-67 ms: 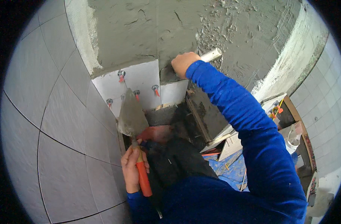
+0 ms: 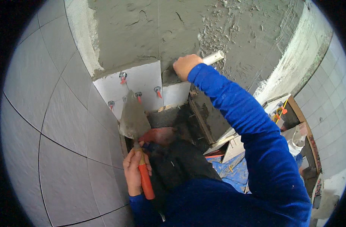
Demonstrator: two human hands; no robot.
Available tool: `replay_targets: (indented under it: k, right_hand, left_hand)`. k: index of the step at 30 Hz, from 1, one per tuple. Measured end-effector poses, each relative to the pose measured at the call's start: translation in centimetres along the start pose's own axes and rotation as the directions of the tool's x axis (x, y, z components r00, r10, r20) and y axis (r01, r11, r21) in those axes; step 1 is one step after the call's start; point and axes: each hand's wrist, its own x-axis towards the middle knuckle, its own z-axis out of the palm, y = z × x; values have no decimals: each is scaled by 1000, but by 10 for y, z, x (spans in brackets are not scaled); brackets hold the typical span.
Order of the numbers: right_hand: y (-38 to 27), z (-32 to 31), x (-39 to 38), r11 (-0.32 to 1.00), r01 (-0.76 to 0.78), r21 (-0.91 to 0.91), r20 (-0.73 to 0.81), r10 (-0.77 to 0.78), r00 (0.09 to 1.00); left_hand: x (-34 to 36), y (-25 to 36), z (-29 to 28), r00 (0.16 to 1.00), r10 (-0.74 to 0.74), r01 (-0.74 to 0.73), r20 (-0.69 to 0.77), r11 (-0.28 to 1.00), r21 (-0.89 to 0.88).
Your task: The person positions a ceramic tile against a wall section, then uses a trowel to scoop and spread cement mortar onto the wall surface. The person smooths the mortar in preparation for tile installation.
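My left hand [image 2: 134, 170] is closed round the orange handle of a pointed trowel [image 2: 134, 119]. Its broad blade points up and away, beside the grey wall tiles, and looks coated with grey mortar. My right hand [image 2: 188, 65] is a fist round a white tube [image 2: 213, 57], whose open end sticks out to the right past my wrist. That fist is against or just in front of the mortar-covered wall [image 2: 180, 34], above a short white tile [image 2: 176, 93]. What lies at the tube's other end is hidden by the hand.
A larger white tile [image 2: 142, 75] bears several metal fittings with red tabs. Large grey tiles [image 2: 63, 136] cover the left wall. Below my right arm are a mortar-smeared ledge [image 2: 210, 119] and a blue sheet [image 2: 233, 174]. A white bag [image 2: 295, 138] stands at the right.
My right fist and the tube have shifted very slightly down and to the left. The left hand and trowel stay in place.
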Motion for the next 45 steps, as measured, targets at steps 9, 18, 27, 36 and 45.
replay_targets:
  k: [9,18,27,36,45]
  right_hand:
    - [-13,13,-32,1000,-18,-18,-1,18,1000]
    - [-9,10,-55,1000,8,-15,-114,-9,993]
    - [-6,0,-110,976,-218,12,-224,215,951]
    - [-31,20,-149,875,-231,426,-155,322,934]
    - [-109,131,-187,598,79,797,-328,320,889]
  left_hand:
    - [5,-4,3,1000,-4,4,-5,1000,-24]
    - [6,-2,4,1000,-5,4,20,999,33]
    - [7,-5,4,999,4,-3,42,1000,-19]
    - [32,-17,14,988,-128,126,82,992,30]
    - [48,-7,-1,904,-298,413,305,791,-451]
